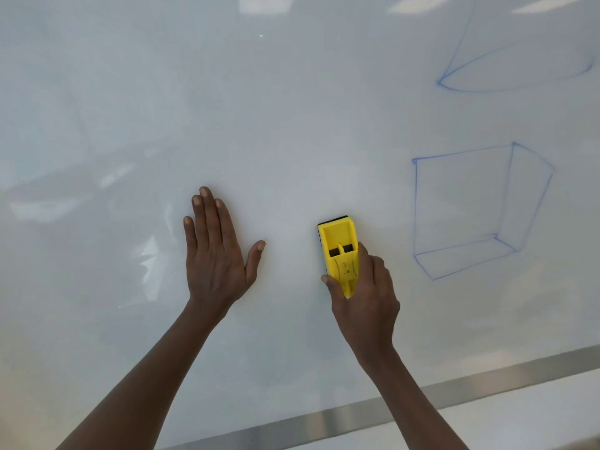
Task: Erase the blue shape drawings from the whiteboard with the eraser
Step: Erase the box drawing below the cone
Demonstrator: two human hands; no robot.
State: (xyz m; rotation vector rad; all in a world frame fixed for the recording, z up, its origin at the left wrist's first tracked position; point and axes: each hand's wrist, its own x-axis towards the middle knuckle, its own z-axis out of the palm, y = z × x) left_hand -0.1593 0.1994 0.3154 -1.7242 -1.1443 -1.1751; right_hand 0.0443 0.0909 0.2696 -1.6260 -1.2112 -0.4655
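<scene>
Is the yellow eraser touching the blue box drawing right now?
No, the eraser in the right hand sits left of the box drawing, apart from it.

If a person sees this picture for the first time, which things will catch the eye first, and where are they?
The bright yellow eraser stands out first, near the middle of the whiteboard, gripped by the right hand. To its left, the left hand lies flat on the board with straight fingers. On the right side remain two blue drawings: a box shape and, above it, a cone-like shape.
</scene>
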